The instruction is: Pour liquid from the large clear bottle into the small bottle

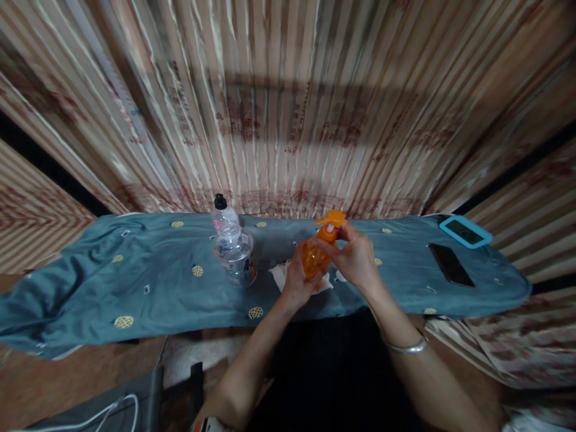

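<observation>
At the middle of the table (pixel 171 294), your left hand (pixel 300 277) clasps the orange bottle (pixel 314 260); your right hand (pixel 357 254) pinches its pump (pixel 333 218) collar. You're likely adjusting that; the next move wants a steady bottle.

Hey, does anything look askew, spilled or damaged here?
Only the teal patterned cloth looks askew: its left end is bunched into folds, while its middle lies flatter. The translucent orange plastic pump bottle tilts, but the left hand holds it, with the right hand at its neck. I see no spill or damage.
</observation>
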`<state>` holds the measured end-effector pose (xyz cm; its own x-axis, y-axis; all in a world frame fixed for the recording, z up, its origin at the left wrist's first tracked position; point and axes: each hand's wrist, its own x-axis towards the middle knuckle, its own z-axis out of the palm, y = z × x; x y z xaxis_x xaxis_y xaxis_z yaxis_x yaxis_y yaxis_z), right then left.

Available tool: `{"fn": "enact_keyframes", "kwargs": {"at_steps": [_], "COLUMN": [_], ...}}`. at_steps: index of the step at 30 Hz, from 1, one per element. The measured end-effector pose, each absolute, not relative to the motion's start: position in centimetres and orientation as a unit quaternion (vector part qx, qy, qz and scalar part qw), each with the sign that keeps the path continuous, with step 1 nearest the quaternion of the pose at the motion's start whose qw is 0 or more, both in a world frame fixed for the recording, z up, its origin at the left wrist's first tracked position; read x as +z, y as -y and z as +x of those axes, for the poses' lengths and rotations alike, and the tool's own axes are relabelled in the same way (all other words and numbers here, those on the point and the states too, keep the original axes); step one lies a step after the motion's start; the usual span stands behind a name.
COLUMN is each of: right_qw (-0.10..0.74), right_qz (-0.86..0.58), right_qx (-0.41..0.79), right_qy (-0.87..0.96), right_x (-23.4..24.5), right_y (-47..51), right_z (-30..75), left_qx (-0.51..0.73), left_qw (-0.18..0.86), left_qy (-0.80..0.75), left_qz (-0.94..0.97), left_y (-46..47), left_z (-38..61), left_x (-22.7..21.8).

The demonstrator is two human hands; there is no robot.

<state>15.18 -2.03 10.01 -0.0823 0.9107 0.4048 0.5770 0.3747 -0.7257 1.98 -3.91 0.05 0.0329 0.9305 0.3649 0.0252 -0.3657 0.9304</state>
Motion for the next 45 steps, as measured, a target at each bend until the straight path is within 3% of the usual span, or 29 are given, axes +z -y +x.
{"fn": "enact_keyframes", "kwargs": {"at_steps": [5, 13, 27, 38, 45], "right_qw": [0.425, 0.345, 0.475, 0.496, 0.428], "right_qz": [-0.488, -0.401, -0.503, -0.388, -0.36], "right_qx": [0.223, 0.298, 0.173, 0.319, 0.369], "right_qy": [0.729, 0.795, 0.7, 0.708, 0.742], "right_x": [11.2, 12.0, 8.7, 7.8, 9.0], "right_y": [2.1, 1.1, 1.9, 0.9, 0.7], "right_z": [15.8, 17.6, 15.6, 16.3, 17.1], "left_qx": [0.557, 0.564, 0.558, 0.567, 0.558], "left_qw": [0.395, 0.386, 0.386, 0.386, 0.382], "left_qy": [-0.42, -0.412, -0.408, -0.394, -0.406], "left_qz": [0.598, 0.602, 0.61, 0.611, 0.615], "left_y": [4.1, 4.1, 3.9, 4.0, 4.0], "left_z": [1.9, 1.9, 1.8, 1.9, 1.7], "left_x": [0.5, 0.7, -0.2, 0.2, 0.6]}}
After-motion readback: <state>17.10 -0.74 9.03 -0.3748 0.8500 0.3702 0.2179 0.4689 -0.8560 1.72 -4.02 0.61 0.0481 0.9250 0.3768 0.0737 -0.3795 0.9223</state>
